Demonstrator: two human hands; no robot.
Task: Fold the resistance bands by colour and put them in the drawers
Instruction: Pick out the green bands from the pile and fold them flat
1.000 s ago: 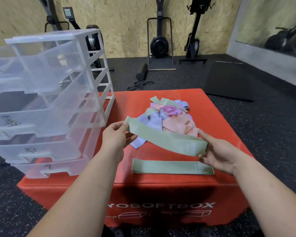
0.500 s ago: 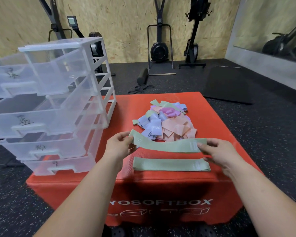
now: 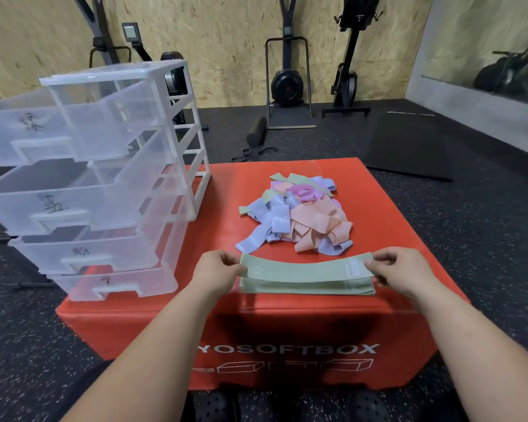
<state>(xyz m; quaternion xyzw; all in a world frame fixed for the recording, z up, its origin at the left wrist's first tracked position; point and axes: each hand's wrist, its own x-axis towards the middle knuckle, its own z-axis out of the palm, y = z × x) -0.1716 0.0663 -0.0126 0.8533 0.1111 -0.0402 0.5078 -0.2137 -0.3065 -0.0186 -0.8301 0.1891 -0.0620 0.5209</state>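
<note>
Left hand and right hand each pinch an end of a green band over a second, mostly covered green band at the red box front edge; the handwritten labels on the clear drawers are unreadable

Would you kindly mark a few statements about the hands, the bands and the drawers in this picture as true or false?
1. The left hand and the right hand each pinch one end of a green band. True.
2. The held band is over a second green band that lies flat on the red box. True.
3. Every drawer of the clear unit is pushed fully in. False: the top drawer and at least the two under it stand pulled out.
4. The pile of loose bands sits in the top drawer. False: it lies on the red box, beyond the green bands.
</note>
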